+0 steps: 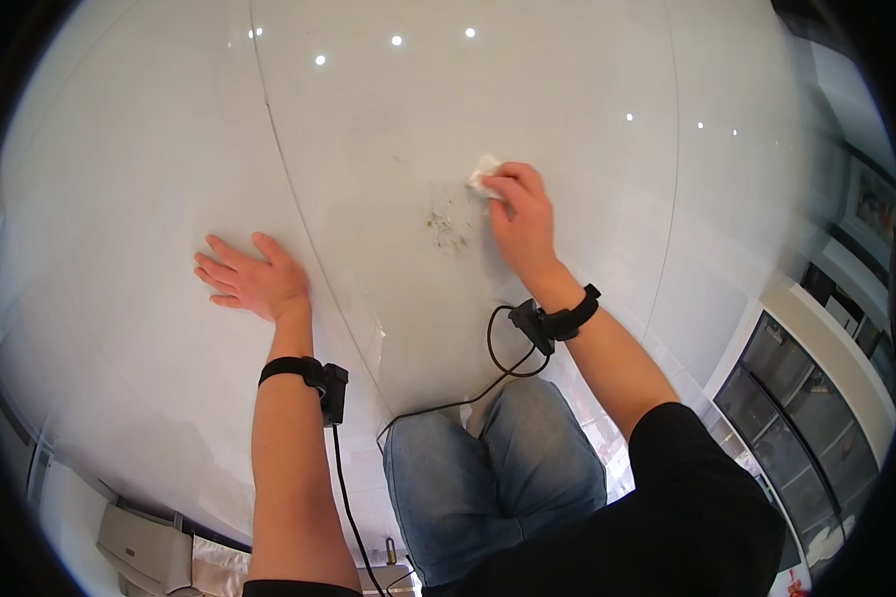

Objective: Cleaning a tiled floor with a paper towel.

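Observation:
My right hand (521, 216) grips a crumpled white tissue or cloth (484, 176) between thumb and fingers, low over the glossy white tiled floor (388, 149). Just left of and below it on the same tile lies a patch of small dark and greenish debris (446, 230). Palm down and fingers spread, my left hand (254, 277) rests on the floor across a tile joint, with nothing in it. Each wrist wears a black strap with a small black device, the left one (334, 394) and the right one (534, 326) both cabled.
My knees in blue jeans (493, 463) are near the bottom middle, with a black cable (448, 405) running past them. A cabinet with dark glass panels (791, 403) stands at the right. A grey-beige piece of furniture (145, 548) is at the lower left.

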A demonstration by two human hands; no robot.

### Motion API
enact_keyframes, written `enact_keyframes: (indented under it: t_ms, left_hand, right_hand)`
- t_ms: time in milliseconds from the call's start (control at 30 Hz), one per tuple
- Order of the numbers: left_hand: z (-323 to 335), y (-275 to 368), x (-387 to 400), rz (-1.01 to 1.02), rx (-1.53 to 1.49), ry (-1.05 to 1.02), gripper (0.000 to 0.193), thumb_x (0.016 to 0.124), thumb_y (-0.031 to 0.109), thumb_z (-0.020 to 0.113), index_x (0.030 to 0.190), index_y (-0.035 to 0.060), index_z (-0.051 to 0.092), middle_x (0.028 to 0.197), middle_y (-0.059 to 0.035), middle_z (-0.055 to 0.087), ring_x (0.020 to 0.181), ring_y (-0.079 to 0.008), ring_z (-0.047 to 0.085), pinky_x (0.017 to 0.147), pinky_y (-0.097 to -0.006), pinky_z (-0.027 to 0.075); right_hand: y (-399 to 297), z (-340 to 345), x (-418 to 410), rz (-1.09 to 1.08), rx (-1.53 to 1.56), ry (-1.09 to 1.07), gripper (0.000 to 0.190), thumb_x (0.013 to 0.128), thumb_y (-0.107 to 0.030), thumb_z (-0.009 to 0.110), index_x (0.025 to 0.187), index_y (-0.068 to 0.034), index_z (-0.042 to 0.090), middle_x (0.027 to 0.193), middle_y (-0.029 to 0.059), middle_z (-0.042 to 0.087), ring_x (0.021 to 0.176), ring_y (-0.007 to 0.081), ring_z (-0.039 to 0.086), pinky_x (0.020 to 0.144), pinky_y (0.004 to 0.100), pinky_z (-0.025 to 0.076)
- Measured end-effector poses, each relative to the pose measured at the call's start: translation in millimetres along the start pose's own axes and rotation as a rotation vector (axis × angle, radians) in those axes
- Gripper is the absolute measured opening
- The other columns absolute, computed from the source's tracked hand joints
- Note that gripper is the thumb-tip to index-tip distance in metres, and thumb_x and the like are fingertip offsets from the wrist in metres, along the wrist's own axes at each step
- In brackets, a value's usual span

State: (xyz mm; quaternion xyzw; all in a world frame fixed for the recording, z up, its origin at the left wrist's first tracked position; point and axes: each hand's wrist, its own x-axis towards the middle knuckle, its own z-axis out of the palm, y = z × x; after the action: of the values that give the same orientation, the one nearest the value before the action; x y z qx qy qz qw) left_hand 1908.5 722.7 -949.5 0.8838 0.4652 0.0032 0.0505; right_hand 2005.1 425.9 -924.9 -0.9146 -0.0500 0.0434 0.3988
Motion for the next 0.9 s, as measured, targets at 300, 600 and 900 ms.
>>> enact_keyframes:
  t_ms: [300, 600, 900]
  left_hand:
    - [4, 0, 0, -0.006, -0.014, -0.012, 0.07, 0.095, 0.044, 0.041, 0.151, 0.0071, 0.022, 0.158, -0.0209, 0.014, 0.148, -0.0366, 0.007, 0.117, -0.0577, 0.004]
    - [-1, 0, 3, 0.007, -0.02, 0.037, 0.068, 0.095, 0.046, 0.043, 0.149, 0.0082, 0.026, 0.157, -0.0194, 0.018, 0.147, -0.0362, 0.009, 0.117, -0.0568, 0.005]
    - [1, -6, 0, 0.011, 0.002, 0.029, 0.067, 0.095, 0.043, 0.043, 0.149, 0.0081, 0.027, 0.157, -0.0198, 0.018, 0.147, -0.0366, 0.009, 0.117, -0.0573, 0.005]
  right_hand:
    - [-1, -73, 97, -0.187, -0.03, -0.338, 0.023, 0.075, 0.01, 0.058, 0.094, -0.001, 0.065, 0.095, 0.0107, 0.064, 0.086, 0.0267, 0.064, 0.077, 0.0368, 0.052]
    - [71, -92, 294, -0.171, -0.407, -0.102, 0.02, 0.081, -0.013, 0.064, 0.097, -0.003, 0.07, 0.086, 0.0101, 0.071, 0.084, 0.0212, 0.067, 0.078, 0.0315, 0.051]
    - [-7, 16, 104, -0.481, -0.004, -0.35, 0.025, 0.073, 0.007, 0.056, 0.093, -0.005, 0.065, 0.096, 0.0105, 0.063, 0.091, 0.032, 0.06, 0.081, 0.0367, 0.05]
